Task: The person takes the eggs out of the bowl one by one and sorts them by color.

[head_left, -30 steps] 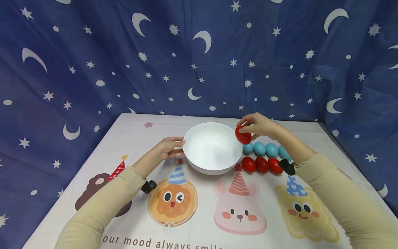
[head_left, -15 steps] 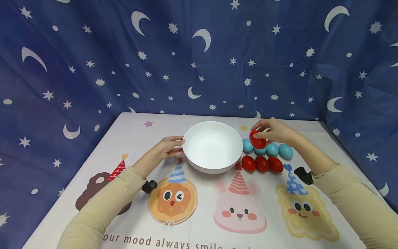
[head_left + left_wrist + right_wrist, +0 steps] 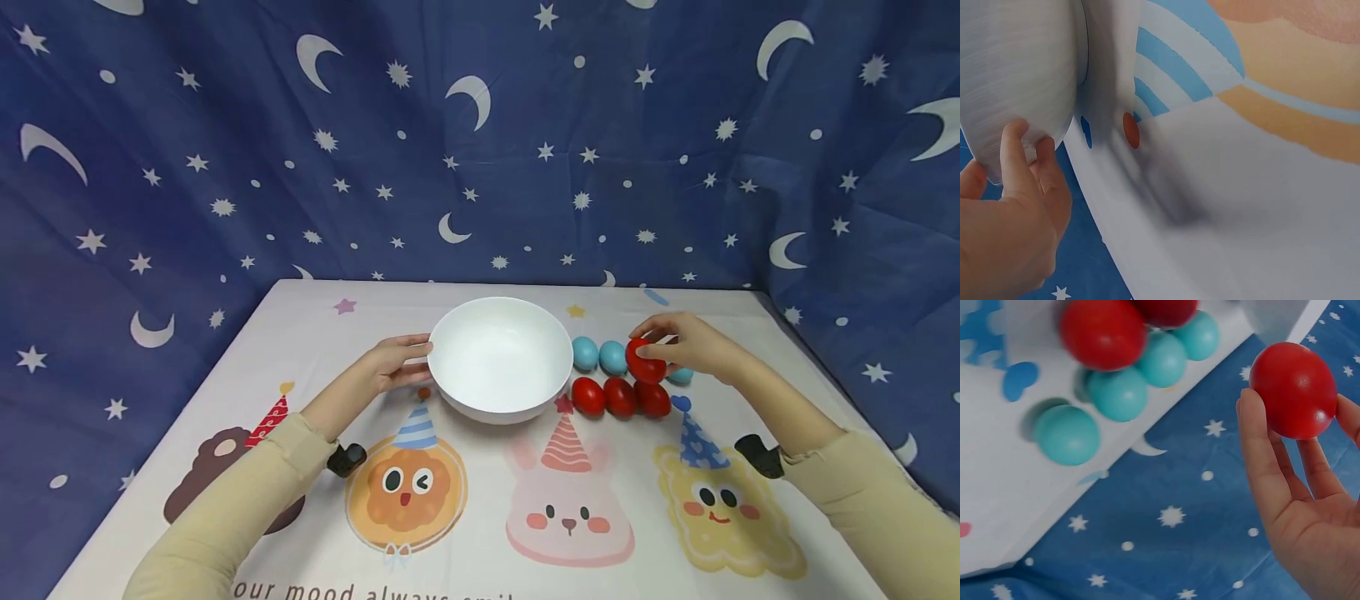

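A white bowl (image 3: 501,358) stands in the middle of the table in the head view. My left hand (image 3: 393,363) holds its left side, with the thumb at the rim and fingertips against the outer wall (image 3: 1022,69) in the left wrist view. To the right of the bowl, my right hand (image 3: 696,343) grips a red egg (image 3: 643,361) between thumb and fingers. That egg hangs over a row of blue eggs (image 3: 585,354) and hides part of it. In front of them lies a row of three red eggs (image 3: 619,397).
The white tablecloth (image 3: 480,492) carries printed cartoon animals, party hats and lettering. A dark blue curtain (image 3: 525,100) with moons and stars hangs behind the table's back edge. A black wrist device (image 3: 759,456) sits below the right forearm.
My right hand has carried the red egg rightward and nearer, from beside the bowl's right rim to over the blue row. My left hand stays on the bowl. The head view has shifted slightly.
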### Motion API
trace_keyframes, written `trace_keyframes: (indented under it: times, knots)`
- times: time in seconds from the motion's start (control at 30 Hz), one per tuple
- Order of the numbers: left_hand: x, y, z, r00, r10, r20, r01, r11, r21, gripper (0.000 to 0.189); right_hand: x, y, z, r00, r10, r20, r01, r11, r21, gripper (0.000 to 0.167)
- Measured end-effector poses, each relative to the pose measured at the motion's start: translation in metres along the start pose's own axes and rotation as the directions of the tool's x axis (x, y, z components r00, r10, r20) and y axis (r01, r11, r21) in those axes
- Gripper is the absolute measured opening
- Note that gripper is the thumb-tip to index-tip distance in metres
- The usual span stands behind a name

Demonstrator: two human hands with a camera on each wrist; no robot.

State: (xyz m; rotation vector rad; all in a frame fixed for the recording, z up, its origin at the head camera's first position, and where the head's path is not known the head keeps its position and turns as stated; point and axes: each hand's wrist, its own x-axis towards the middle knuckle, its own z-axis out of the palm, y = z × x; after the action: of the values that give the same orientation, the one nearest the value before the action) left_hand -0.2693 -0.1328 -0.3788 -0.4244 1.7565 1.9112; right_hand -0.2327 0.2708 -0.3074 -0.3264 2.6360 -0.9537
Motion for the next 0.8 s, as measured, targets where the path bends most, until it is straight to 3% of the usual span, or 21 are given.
trace_keyframes:
  times: [0.3, 0.8]
  knots:
    - [-0.001, 0.000, -0.003, 1.000, 0.023, 0.003, -0.023, 1.000, -0.009, 0.051, -0.008, 0.029, -0.001, 0.999, 0.035, -0.035, -0.035, 0.999, 0.016, 0.040]
    - [-0.005, -0.004, -0.004, 0.999, 0.030, 0.023, -0.030, 0.999, -0.011, 0.055, -0.020, 0.071, -0.001, 0.996, 0.086, -0.031, -0.085, 0.996, 0.032, 0.042]
